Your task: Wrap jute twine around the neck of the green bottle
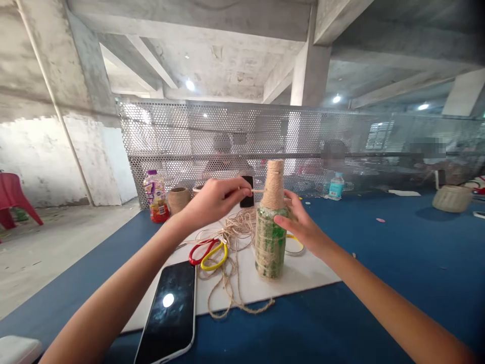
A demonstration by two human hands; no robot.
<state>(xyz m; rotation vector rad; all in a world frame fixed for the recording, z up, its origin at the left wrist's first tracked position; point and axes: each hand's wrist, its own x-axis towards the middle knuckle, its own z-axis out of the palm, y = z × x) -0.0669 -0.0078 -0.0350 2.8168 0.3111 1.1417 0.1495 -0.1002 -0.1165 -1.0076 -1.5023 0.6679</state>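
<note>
A green glass bottle stands upright on a white board. Twine is wound tightly around its neck, and the body below looks coated, with green showing through. My left hand pinches a strand of twine stretched from the neck. Around the bottle's right side, my right hand grips it at the shoulder, thumb in front and fingers partly hidden behind. Loose twine lies heaped left of the bottle, with loops trailing toward me. Scissors with red and yellow handles rest beside the heap.
A smartphone lies at front left, overlapping the board. Behind my left arm stand a drink bottle and a twine-wrapped jar. A blue-labelled bottle and another wrapped jar stand right. A perforated metal screen borders the table.
</note>
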